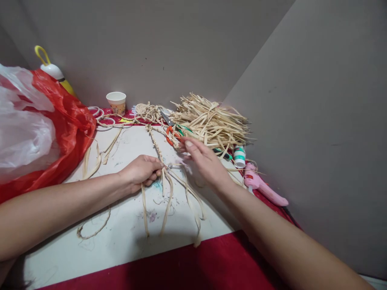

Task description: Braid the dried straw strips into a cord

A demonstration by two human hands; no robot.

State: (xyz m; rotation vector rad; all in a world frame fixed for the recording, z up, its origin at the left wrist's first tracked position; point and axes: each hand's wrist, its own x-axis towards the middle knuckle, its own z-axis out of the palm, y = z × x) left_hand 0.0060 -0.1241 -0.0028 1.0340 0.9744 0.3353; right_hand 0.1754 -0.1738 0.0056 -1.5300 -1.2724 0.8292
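Observation:
My left hand (143, 171) pinches a braided straw cord (155, 145) at its lower end, just above the white board. Loose flat straw strands (169, 197) fan out below my fingertips toward the front. My right hand (202, 159) hovers to the right with fingers partly stretched and slightly blurred. Its fingertips are beside the orange handle of a pair of scissors (169, 136); whether they touch it I cannot tell. The scissors' dark blades point up and left. Behind my right hand lies a thick bundle of dry straw (211, 117).
A pink glue gun (266, 187) and a white-and-green roll (239, 157) lie at the right. A paper cup (116, 104) and coiled straw cord (148, 112) stand behind. Red and clear plastic bags (69, 117) and a yellow-white bottle (56, 74) fill the left. Grey walls enclose the back and right.

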